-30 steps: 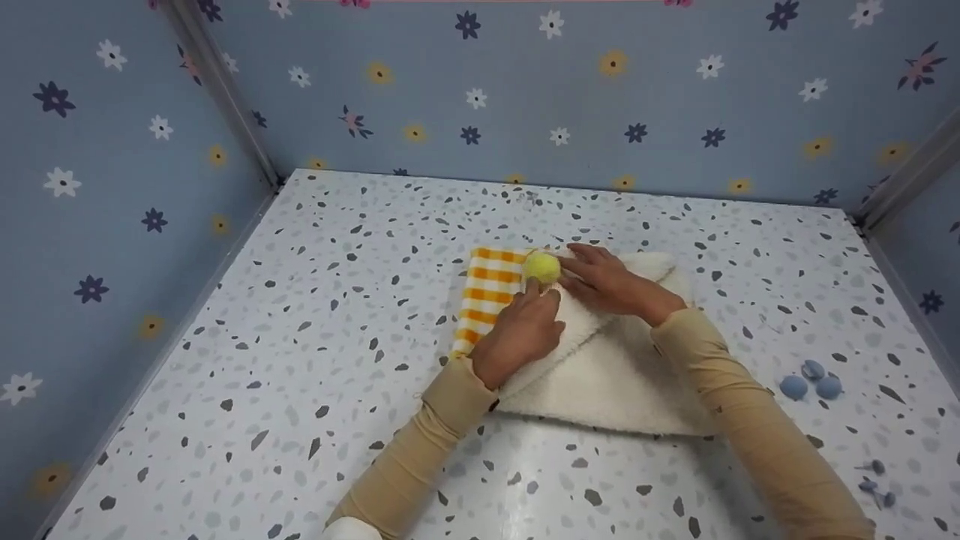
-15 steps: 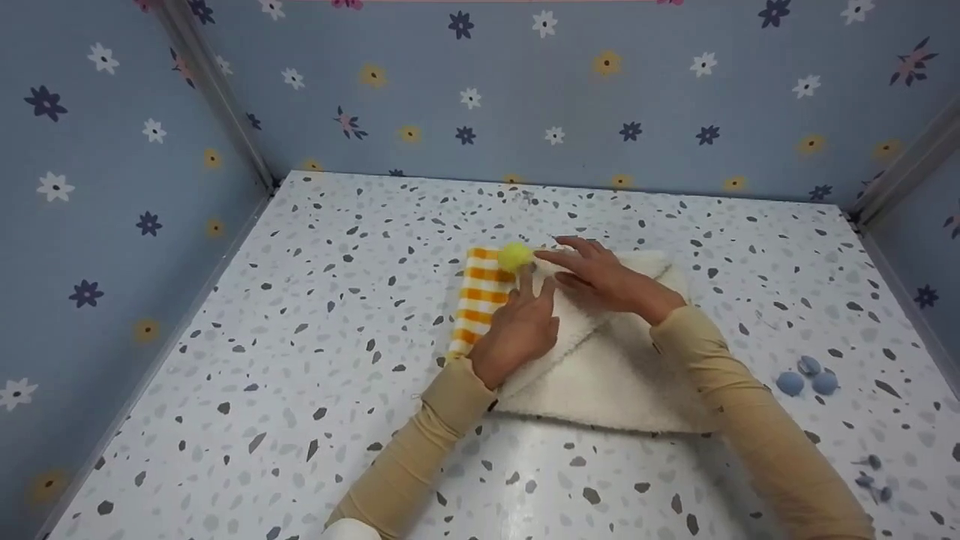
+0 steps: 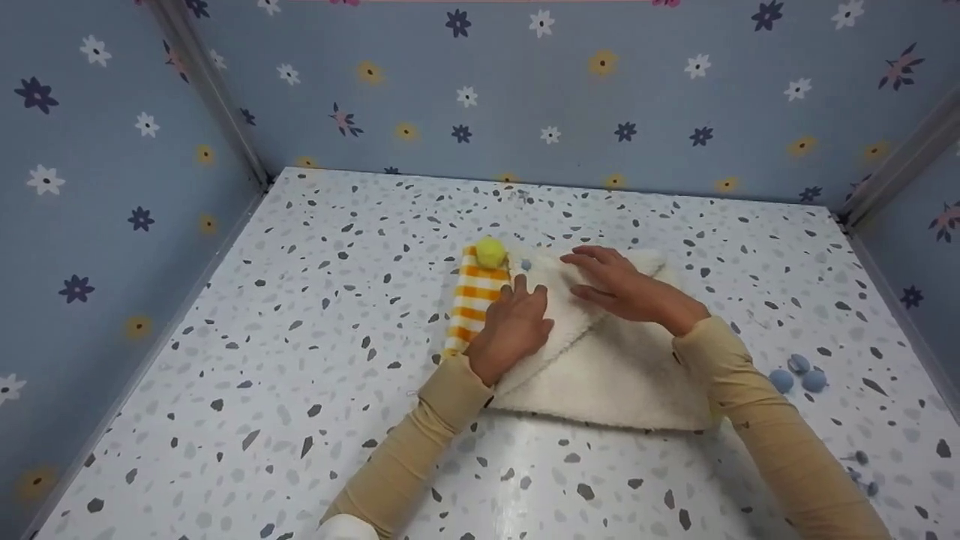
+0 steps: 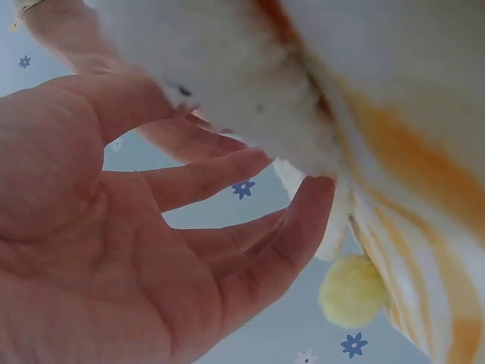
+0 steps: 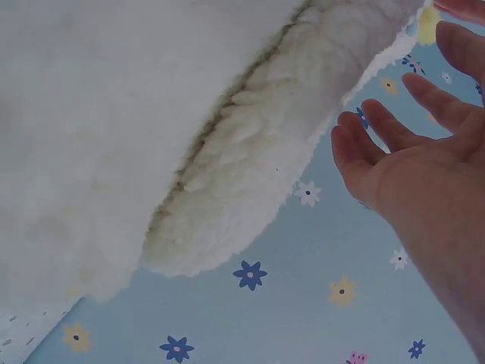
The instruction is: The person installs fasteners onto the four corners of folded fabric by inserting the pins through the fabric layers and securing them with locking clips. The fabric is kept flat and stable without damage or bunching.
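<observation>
A folded cream fleece cloth lies on the table, its orange-and-white checked side showing along the left. A yellow pompom hangs at the far left corner, also visible in the left wrist view as a fuzzy ball. Close to it, a small blue round head sits on the fleece. My left hand rests on the cloth just below that head, fingers extended and fingertips against the fleece. Holding nothing, my right hand hovers over the cloth's right half, fingers slightly bent and apart.
Several blue round caps lie on the speckled table to the right of the cloth. Nearer the front right are small pins with heads. Blue flowered panels wall in the back and sides.
The yellow pompom has shifted left to the checked corner, uncovering the blue head. My right hand has drawn back to the right from beside the pompom; my left has stayed nearly in place.
</observation>
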The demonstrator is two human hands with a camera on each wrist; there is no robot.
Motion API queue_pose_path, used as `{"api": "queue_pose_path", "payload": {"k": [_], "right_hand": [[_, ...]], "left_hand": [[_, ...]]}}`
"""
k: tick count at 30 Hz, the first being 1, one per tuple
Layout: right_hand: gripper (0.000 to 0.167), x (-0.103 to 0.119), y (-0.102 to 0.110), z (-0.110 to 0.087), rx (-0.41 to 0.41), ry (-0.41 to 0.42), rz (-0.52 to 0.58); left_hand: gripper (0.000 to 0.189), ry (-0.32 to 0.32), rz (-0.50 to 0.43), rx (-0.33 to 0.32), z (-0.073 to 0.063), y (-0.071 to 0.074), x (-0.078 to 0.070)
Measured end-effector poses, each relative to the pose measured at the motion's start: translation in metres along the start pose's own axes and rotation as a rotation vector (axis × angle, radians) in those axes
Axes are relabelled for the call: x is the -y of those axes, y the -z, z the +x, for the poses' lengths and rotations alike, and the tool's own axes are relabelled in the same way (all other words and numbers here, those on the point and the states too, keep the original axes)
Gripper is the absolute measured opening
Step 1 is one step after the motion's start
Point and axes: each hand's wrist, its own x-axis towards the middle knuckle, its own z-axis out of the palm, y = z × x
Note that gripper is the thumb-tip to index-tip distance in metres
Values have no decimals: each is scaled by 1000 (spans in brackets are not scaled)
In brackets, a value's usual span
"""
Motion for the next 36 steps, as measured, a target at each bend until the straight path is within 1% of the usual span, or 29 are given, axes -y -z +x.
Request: {"api": "queue_pose_path", "payload": {"k": [3, 6, 10, 13, 19, 21, 24, 26, 30, 32, 36], "right_hand": [[51, 0, 0, -6, -9, 11, 3], [49, 0, 0, -13, -21, 31, 1], [45, -1, -1, -23, -49, 65, -1], [42, -3, -3, -32, -85, 95, -9], [37, -7, -7, -58, -203, 199, -51], [37, -8, -7, -67, -244, 228, -73], [40, -9, -7, -83, -284, 231, -93], [43, -9, -7, -94, -308, 236, -99], [49, -9, -8, -114, -368, 280, -95], [52, -9, -8, -124, -393, 292, -95], [55, -9, -10, -139, -410, 261, -104]], "left_hand": [[27, -35, 45, -76, -4, -2, -3], [26, -64, 91, -131, -7, -3, -8], [28, -83, 133, -153, -10, -3, -18], [29, -97, 155, -165, -13, -5, -25], [28, -165, 210, -226, -20, -14, -39], [27, -192, 212, -237, -22, -19, -43], [30, -241, 197, -241, -27, -26, -51], [31, -285, 195, -252, -31, -30, -56], [30, -357, 221, -268, -37, -41, -66], [30, -374, 234, -255, -38, -45, -70], [31, -415, 237, -246, -41, -51, -76]]}}
